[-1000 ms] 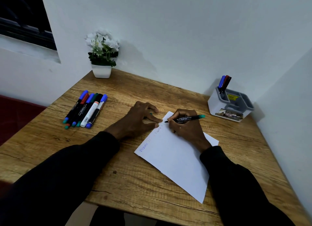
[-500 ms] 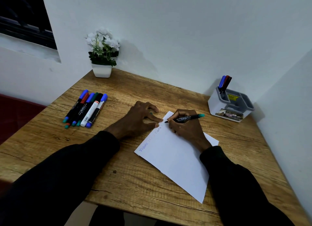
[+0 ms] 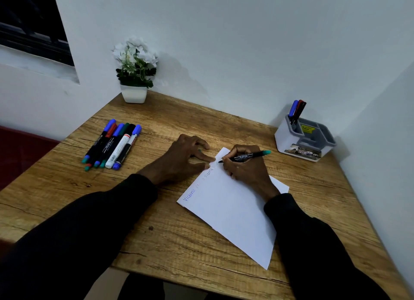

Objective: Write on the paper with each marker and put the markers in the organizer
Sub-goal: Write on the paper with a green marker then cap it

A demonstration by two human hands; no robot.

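Wooden desk: six markers lying, three in organizer; right hand grips marker, left flat.

Marker tip on paper — mid-word

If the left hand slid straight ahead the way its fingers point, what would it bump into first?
Probably the right hand holding the green-capped marker. The left hand has its fingers pointing right, resting at the paper's top corner, with the marker tip just beyond them.

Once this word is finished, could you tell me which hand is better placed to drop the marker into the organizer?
Right hand: it already holds the green-capped marker, and the organizer is on its side.
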